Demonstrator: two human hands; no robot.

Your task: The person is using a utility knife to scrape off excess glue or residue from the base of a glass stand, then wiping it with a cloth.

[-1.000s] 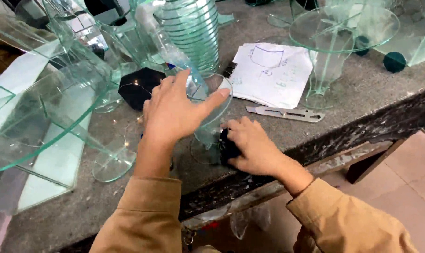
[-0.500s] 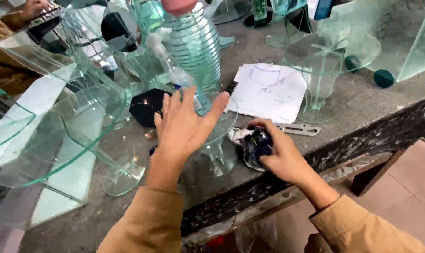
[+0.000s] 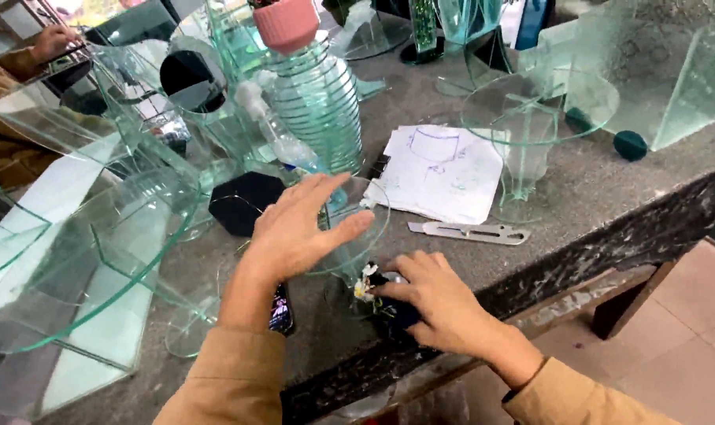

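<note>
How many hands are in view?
3: left hand flat on a glass disc, right hand at its base, another person's hand top left.

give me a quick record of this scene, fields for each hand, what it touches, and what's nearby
left hand: left hand flat, fingers spread, palm pressing on round clear glass disc
right hand: right hand gripping small dark object with white flower at bench edge
surface: grey stone workbench
nearby: white sketched paper sheet; flat metal blade tool; black hexagonal pad; stacked glass discs

1 head cam, close, angled down
</note>
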